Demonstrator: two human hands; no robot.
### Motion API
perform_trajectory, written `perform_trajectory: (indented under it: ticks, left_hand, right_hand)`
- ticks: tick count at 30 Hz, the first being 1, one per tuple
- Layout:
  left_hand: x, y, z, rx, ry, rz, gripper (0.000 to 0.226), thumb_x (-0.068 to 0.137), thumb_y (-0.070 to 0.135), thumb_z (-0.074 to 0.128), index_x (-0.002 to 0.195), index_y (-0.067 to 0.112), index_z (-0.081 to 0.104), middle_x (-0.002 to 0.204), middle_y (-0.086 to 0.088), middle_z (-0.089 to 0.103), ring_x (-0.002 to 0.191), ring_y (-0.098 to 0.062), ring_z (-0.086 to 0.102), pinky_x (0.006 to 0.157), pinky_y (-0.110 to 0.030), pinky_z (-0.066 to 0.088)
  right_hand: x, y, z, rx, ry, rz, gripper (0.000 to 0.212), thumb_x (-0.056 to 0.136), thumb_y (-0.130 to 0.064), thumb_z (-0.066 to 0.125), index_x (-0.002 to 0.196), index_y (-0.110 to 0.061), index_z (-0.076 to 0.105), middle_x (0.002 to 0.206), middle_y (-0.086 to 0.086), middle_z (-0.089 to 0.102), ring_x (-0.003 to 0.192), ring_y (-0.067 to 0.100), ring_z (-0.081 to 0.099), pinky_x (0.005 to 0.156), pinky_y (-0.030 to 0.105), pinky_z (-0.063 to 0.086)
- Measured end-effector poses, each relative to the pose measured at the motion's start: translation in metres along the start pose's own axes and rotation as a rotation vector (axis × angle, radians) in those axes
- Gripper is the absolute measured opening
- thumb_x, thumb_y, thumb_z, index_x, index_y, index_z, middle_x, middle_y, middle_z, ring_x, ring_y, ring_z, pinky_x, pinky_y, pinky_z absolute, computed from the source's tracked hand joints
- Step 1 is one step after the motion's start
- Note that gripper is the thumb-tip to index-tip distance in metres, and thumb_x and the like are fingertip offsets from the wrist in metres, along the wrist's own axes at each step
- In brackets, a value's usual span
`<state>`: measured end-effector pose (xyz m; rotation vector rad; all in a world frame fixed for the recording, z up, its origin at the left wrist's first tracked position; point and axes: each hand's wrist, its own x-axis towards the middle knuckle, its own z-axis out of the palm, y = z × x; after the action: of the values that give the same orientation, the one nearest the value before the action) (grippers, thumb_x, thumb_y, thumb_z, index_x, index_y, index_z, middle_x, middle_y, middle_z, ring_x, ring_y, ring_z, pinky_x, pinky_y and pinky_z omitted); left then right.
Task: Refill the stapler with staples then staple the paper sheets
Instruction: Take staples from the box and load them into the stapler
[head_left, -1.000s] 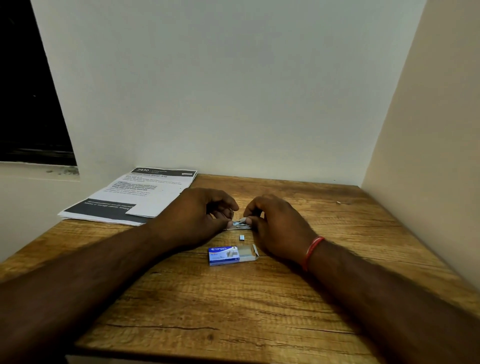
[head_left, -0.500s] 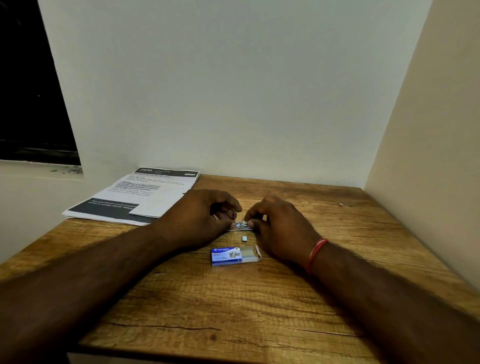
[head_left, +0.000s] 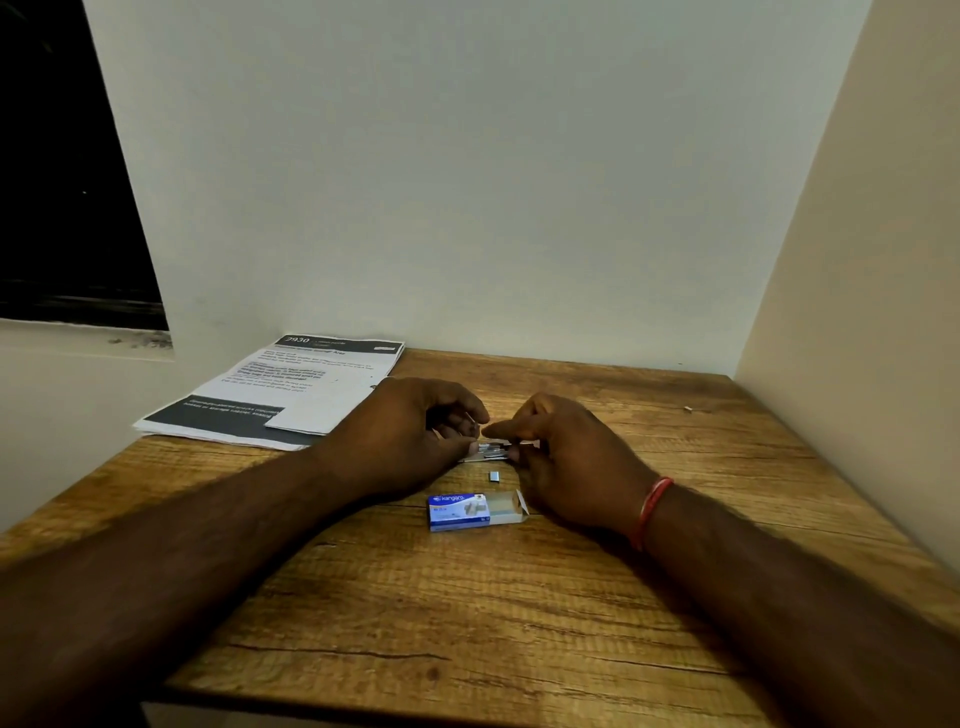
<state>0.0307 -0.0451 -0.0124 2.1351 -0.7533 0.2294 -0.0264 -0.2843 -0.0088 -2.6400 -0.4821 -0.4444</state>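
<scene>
A: Where are the hands?
B: Close together on the brown wooden counter (head_left: 519, 623). The left hand (head_left: 405, 431) and the right hand (head_left: 566, 457) both curl their fingertips onto a small silvery metal stapler (head_left: 491, 452), which lies low on the counter between them. The left hand pinches its left end and the right hand its right end.
A: Is the stapler open?
B: I cannot tell; the fingers hide most of it.
A: And the staples?
B: A short grey strip of staples (head_left: 494, 475) lies loose just on the near side of the stapler, beside the right hand. Nearer again, between the two wrists, lies a blue and white cardboard staple box (head_left: 460, 512), its end flap open toward the right hand.
A: The paper?
B: White printed paper sheets with black bands (head_left: 291, 389) lie beyond the left hand and to its left, one edge hidden behind its knuckles. A red band (head_left: 652, 506) circles the right wrist
</scene>
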Motion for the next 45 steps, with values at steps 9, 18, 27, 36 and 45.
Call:
perform_trajectory:
  ticks: [9, 18, 27, 36, 45]
  left_hand:
    - [0.002, 0.001, -0.001, 0.046, 0.022, 0.006, 0.015, 0.095, 0.032, 0.091, 0.1, 0.044, 0.084, 0.097, 0.029, 0.082, 0.093, 0.004, 0.079, 0.082, -0.02, 0.061]
    - [0.002, -0.002, -0.001, 0.061, 0.038, 0.018, 0.013, 0.094, 0.035, 0.093, 0.098, 0.042, 0.084, 0.093, 0.031, 0.082, 0.088, 0.007, 0.078, 0.071, -0.007, 0.054]
    - [0.002, -0.004, 0.0, 0.048, 0.023, 0.007, 0.014, 0.095, 0.032, 0.092, 0.101, 0.042, 0.084, 0.093, 0.032, 0.081, 0.088, 0.008, 0.079, 0.07, -0.005, 0.055]
    - [0.002, -0.005, 0.0, 0.066, 0.025, 0.007, 0.012, 0.095, 0.034, 0.092, 0.104, 0.039, 0.085, 0.096, 0.033, 0.081, 0.092, 0.009, 0.077, 0.069, -0.002, 0.051]
    - [0.0, 0.001, 0.0, 0.077, 0.023, -0.005, 0.013, 0.095, 0.035, 0.091, 0.105, 0.04, 0.085, 0.095, 0.033, 0.08, 0.091, 0.009, 0.077, 0.069, -0.005, 0.052]
  right_hand:
    - [0.0, -0.002, 0.0, 0.052, -0.034, 0.013, 0.035, 0.108, -0.023, 0.065, 0.129, -0.047, 0.078, 0.133, -0.015, 0.058, 0.13, 0.011, 0.042, 0.102, 0.031, 0.038]
    - [-0.001, 0.011, -0.012, 0.087, -0.052, 0.07, 0.035, 0.101, -0.017, 0.067, 0.116, -0.044, 0.082, 0.127, -0.016, 0.06, 0.126, 0.011, 0.044, 0.099, 0.034, 0.042]
    - [-0.001, 0.015, -0.017, 0.056, -0.026, 0.089, 0.031, 0.099, -0.021, 0.073, 0.114, -0.047, 0.082, 0.125, -0.016, 0.064, 0.116, 0.011, 0.051, 0.092, 0.035, 0.049]
    - [-0.002, 0.011, -0.016, 0.084, -0.066, 0.063, 0.036, 0.098, -0.019, 0.072, 0.118, -0.047, 0.083, 0.127, -0.017, 0.064, 0.119, 0.011, 0.052, 0.097, 0.038, 0.053]
    - [0.0, 0.023, -0.017, 0.202, -0.035, 0.107, 0.03, 0.098, -0.023, 0.076, 0.106, -0.049, 0.087, 0.111, -0.023, 0.073, 0.102, 0.006, 0.065, 0.078, 0.027, 0.055]
